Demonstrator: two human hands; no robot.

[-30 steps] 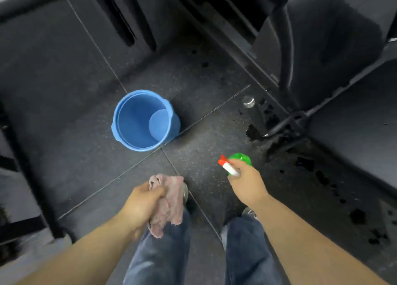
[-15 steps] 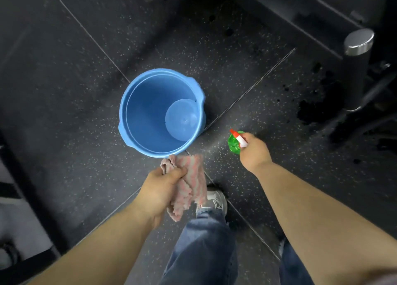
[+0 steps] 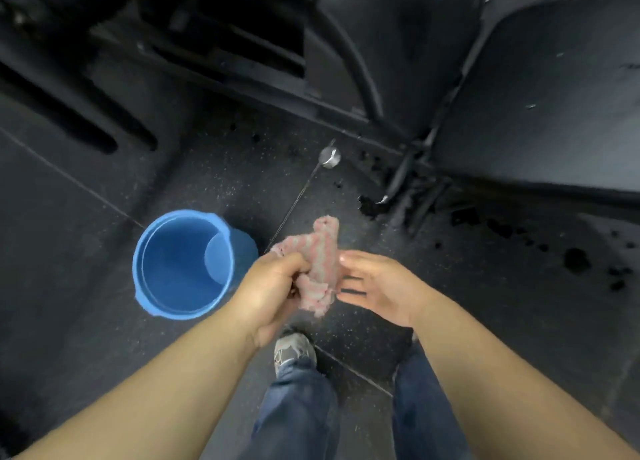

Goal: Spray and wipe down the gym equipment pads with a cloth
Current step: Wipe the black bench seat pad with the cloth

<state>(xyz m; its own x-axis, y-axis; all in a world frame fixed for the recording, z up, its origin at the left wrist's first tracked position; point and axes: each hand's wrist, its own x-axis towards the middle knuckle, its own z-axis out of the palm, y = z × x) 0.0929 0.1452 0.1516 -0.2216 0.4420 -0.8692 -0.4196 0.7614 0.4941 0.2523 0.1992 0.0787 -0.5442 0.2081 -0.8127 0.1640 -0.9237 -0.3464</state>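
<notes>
— Where is the cloth?
— The pink-and-grey striped cloth point(image 3: 322, 251) is bunched in the left hand point(image 3: 272, 288), held above the speckled rubber floor point(image 3: 86, 217) in front of the person's legs.
— How is the grip?
— The left fingers and thumb curl round its lower half, clamped on it, and the upper end sticks out past the fist. The right hand point(image 3: 377, 286) has its fingers straight and spread, with the tips at the cloth's right edge. I cannot tell whether they touch it.
— And the pads?
— A black seat pad point(image 3: 554, 96) fills the upper right, with a second black pad point(image 3: 398, 26) beside it. Dark wet spots point(image 3: 576, 260) mark the floor below them.
— Anything else?
— A blue bucket point(image 3: 166, 276) stands on the floor just left of the left hand, and a grey shoe point(image 3: 294, 350) shows below the cloth
</notes>
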